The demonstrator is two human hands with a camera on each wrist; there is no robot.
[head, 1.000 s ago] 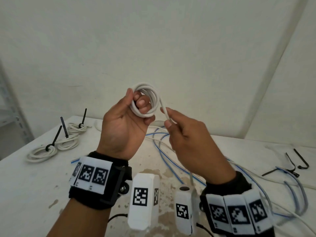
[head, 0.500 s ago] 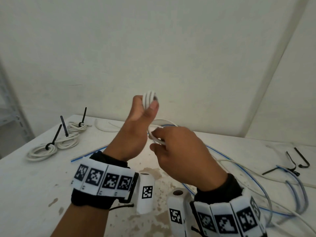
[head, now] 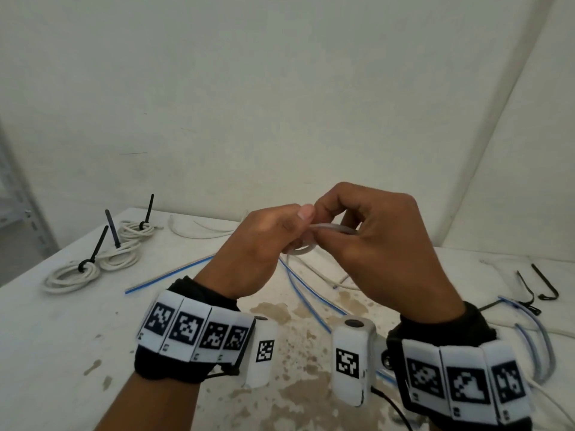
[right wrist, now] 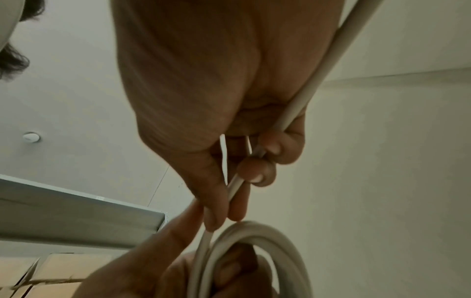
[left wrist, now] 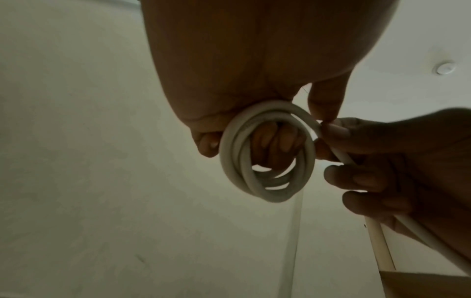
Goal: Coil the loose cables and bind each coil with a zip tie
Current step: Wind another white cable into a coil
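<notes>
My left hand (head: 264,241) grips a small coil of white cable (left wrist: 265,153), its fingers curled through the loops; in the head view only an edge of the coil (head: 300,251) shows under the hand. My right hand (head: 382,241) pinches the free run of the same white cable (right wrist: 300,94) between thumb and fingers, right beside the coil (right wrist: 249,250). Both hands are held together above the table (head: 62,337).
Three white coils (head: 73,273) bound with black zip ties (head: 110,227) lie at the table's back left. Loose blue cables (head: 305,303) and white cable run across the middle and right. Spare black zip ties (head: 541,283) lie at the right.
Both hands have dropped lower and closer together. The left hand has turned the coil down from upright, and the right hand has brought the free cable up against it.
</notes>
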